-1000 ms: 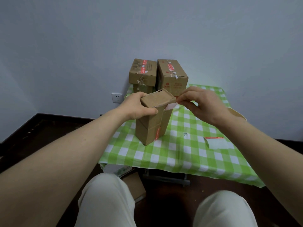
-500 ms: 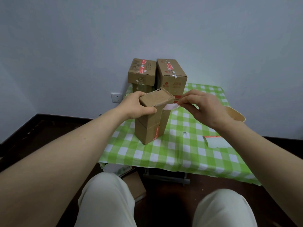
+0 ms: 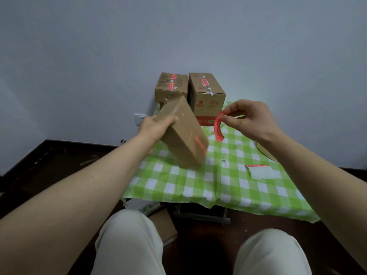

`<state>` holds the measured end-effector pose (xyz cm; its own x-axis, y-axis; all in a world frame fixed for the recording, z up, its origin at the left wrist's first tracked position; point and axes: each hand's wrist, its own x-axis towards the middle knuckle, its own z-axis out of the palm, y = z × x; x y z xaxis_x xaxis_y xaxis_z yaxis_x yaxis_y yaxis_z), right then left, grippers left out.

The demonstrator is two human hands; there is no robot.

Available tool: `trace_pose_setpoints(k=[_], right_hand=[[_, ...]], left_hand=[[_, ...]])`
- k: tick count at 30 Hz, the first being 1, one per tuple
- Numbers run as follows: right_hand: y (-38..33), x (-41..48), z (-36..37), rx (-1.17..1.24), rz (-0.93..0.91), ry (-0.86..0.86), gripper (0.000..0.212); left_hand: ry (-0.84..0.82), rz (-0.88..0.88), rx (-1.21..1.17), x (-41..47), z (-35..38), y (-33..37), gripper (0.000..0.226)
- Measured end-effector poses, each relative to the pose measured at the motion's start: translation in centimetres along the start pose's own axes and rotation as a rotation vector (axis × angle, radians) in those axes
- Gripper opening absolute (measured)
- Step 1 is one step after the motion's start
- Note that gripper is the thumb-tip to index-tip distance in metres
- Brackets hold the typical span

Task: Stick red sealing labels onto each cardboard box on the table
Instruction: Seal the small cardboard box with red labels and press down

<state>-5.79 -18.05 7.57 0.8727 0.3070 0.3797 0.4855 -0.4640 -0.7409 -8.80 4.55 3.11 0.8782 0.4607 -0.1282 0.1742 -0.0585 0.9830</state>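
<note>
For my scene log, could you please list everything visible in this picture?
tilted box: one, brown, red strip on its side, held over the cloth
back boxes: two, brown, red labels on top, far end of the table by the wall
label: one, red, curled, in the air right of the tilted box
sheet: one, white with a red edge, on the cloth at right
cloth: one, green and white check, over the table
bowl: one, tan, right table edge, mostly hidden
socket: one, white, on the wall
floor box: one, brown, under the table
left hand: grips the tilted box
right hand: pinches the label
knees: two, pale trousers, bottom
</note>
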Motion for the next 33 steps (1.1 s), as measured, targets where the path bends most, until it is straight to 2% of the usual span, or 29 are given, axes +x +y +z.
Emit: trace_pose_setpoints(k=[3, 5, 10, 12, 14, 15, 17, 18, 20, 22, 26, 33], right_hand=[[-0.3, 0.1, 0.3, 0.104, 0.086, 0.023, 0.007], [-0.3, 0.1, 0.6, 0.144, 0.157, 0.024, 0.006], [0.3, -0.3, 1.7, 0.159, 0.305, -0.016, 0.010], [0.4, -0.6, 2.3, 0.184, 0.369, -0.031, 0.016], [0.5, -0.8, 2.9, 0.208, 0.418, -0.040, 0.022], [0.5, -0.9, 3.2, 0.222, 0.439, -0.043, 0.023], [0.3, -1.0, 3.9, 0.244, 0.471, -0.049, 0.023], [0.2, -1.0, 4.2, 0.257, 0.480, -0.050, 0.022], [-0.1, -1.1, 4.8, 0.285, 0.491, -0.053, 0.019], [-0.4, -1.2, 5.2, 0.308, 0.502, -0.062, 0.018], [-0.6, -1.5, 5.8, 0.421, 0.541, -0.052, 0.018], [0.0, -1.5, 7.4, 0.637, 0.666, -0.053, 0.012]], left_hand=[[0.006, -0.230, -0.279, -0.5, 0.0, -0.6, 0.044], [0.001, -0.326, -0.249, -0.9, 0.3, -2.4, 0.040], [-0.018, -0.492, -0.213, -2.7, 1.0, -6.7, 0.049], [0.028, -0.458, -0.007, -2.9, 1.0, -7.5, 0.053], [0.117, -0.333, 0.136, -2.4, 0.9, -7.3, 0.056], [0.100, -0.256, 0.074, -2.5, 0.9, -6.4, 0.045], [-0.053, -0.183, -0.122, -3.3, 1.1, -4.5, 0.020], [-0.147, -0.149, -0.175, -3.7, 1.3, -3.7, 0.020], [-0.277, -0.083, -0.154, -4.3, 1.7, -3.0, 0.036], [-0.258, -0.059, -0.111, -4.5, 2.1, -3.0, 0.051], [-0.172, -0.093, -0.235, -4.4, 1.5, -3.3, 0.037], [-0.174, -0.171, -0.390, -3.3, -0.4, -3.7, 0.038]])
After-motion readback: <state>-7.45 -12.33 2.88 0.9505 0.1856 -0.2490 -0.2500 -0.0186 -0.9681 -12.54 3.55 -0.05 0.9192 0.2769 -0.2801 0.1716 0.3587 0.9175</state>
